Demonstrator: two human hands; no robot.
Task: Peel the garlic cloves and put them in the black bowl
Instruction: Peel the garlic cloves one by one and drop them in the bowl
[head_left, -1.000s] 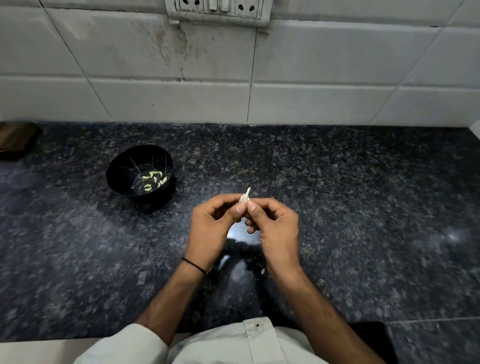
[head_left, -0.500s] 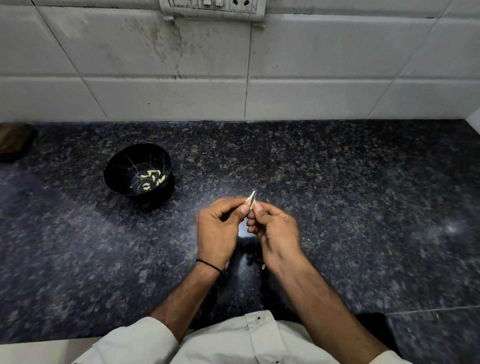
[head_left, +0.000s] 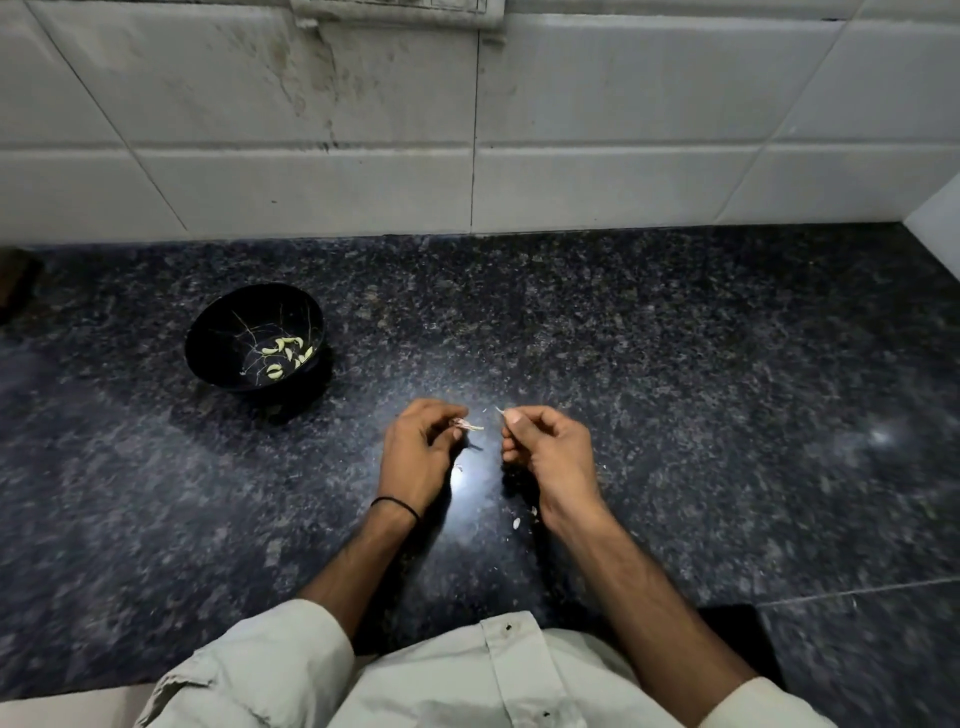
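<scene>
Garlic is what your hands are busy with. Your left hand (head_left: 421, 457) has its fingers curled round a small garlic clove (head_left: 464, 425), pinched at the fingertips, with a pale sliver poking out to the right; how much of the clove is bare cannot be told from here. Your right hand (head_left: 548, 452) is just beside the left, with a small gap between them. Its thumb and forefinger are nipped on a thin scrap of skin (head_left: 500, 410), and its other fingers are curled under. Both hands hang low over the dark speckled surface (head_left: 701, 415), in front of your chest. The black bowl (head_left: 218, 332) stands upright on the surface, to the left of and beyond your left hand, short of the white wall tiles (head_left: 623, 171), and neither hand touches it. In its bottom lies a small heap of peeled cloves (head_left: 283, 353), pale yellow-green. A few pale flecks of skin (head_left: 517, 522) lie on the surface by your right wrist. A thin black band (head_left: 397, 503) circles your left wrist, and a pale sleeve (head_left: 270, 654) covers that arm near the elbow.
</scene>
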